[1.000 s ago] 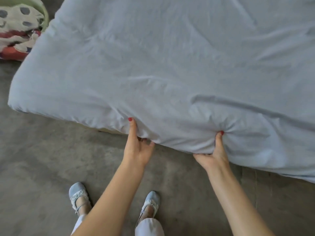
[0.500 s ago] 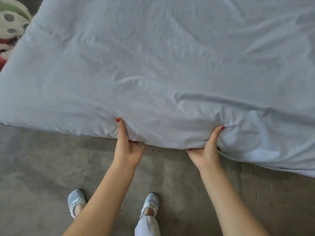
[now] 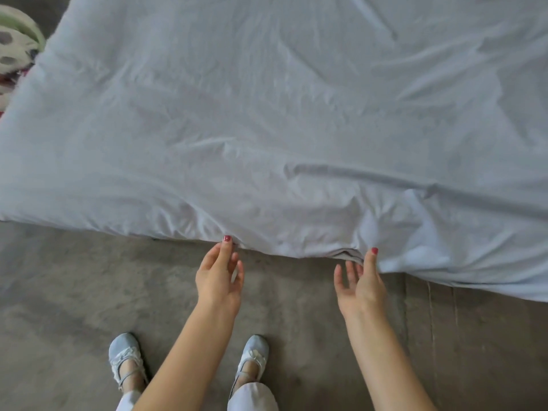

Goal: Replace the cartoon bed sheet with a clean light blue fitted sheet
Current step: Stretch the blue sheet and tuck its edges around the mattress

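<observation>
The light blue fitted sheet [image 3: 267,129] covers the mattress and fills the upper part of the view, creased and bunched along its near edge. My left hand [image 3: 219,274] is just below that edge with fingers relaxed, its thumb tip touching the hem. My right hand [image 3: 360,284] is palm up with spread fingers, thumb tip at the bunched hem; it holds nothing. The cartoon bed sheet [image 3: 14,51], spotted white, green and red, lies crumpled at the far left beyond the bed's corner.
Grey concrete floor [image 3: 74,292] runs along the near side of the bed. My feet in pale blue shoes [image 3: 252,354] stand on it close to the mattress edge.
Both hands have let go of the sheet's edge and drawn back out from under it, fingers now spread. The view has shifted slightly.
</observation>
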